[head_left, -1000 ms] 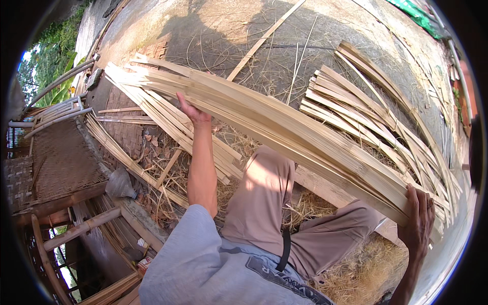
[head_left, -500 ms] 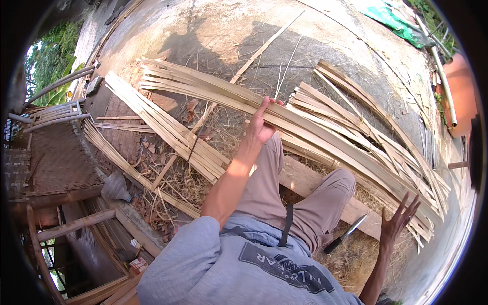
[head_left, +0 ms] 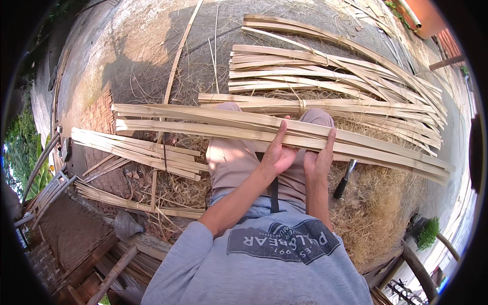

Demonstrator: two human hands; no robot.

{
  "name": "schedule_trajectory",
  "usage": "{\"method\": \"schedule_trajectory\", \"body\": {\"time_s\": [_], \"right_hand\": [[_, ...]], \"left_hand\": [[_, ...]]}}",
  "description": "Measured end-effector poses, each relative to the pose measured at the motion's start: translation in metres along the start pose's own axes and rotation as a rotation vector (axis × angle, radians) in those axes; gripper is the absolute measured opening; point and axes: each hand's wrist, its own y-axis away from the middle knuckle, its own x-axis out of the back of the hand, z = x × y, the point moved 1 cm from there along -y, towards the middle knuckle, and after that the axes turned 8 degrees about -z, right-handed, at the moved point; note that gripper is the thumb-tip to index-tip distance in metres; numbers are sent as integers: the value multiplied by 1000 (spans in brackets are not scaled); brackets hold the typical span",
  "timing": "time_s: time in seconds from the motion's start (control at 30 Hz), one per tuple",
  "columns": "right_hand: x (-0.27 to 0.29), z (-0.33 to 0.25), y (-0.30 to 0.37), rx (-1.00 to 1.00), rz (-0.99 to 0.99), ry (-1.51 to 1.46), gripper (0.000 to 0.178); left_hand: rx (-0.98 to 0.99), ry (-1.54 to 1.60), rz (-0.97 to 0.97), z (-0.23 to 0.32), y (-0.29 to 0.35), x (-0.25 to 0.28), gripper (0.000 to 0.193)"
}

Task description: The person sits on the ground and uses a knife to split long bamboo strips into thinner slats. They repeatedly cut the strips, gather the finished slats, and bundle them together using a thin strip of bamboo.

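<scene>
A bundle of long, flat bamboo strips lies crosswise in front of me, above my lap. My left hand grips it near the middle, thumb on the near face and fingers hidden beneath. Close beside it, my right hand is closed around the same strips, its thumb pointing up across them. The strips fan apart slightly at the left end. Just beyond, a tied bundle of bamboo strips rests by my right knee. A knife with a black handle lies to the right of my thigh, its blade partly under the held strips.
More loose bamboo strips are spread on the ground ahead. At the left lie a second pile of strips and a lower bundle. Fine shavings cover the ground at right. A potted plant stands at far right.
My right hand has come in from the far right and closed on the bamboo strips. The held bundle has come nearer and more level, and my view has turned to the right.
</scene>
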Motion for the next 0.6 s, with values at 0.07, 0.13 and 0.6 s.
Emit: {"method": "schedule_trajectory", "body": {"time_s": [0.07, 0.13, 0.6], "right_hand": [[23, -12, -2, 24, -13, 10, 40], [31, -24, 5, 31, -43, 26, 42], [39, -30, 17, -30, -137, -39, 40]], "left_hand": [[352, -324, -45, 2, 26, -2, 42], [590, -699, -63, 23, 54, -19, 37], [184, -2083, -113, 105, -20, -62, 34]]}}
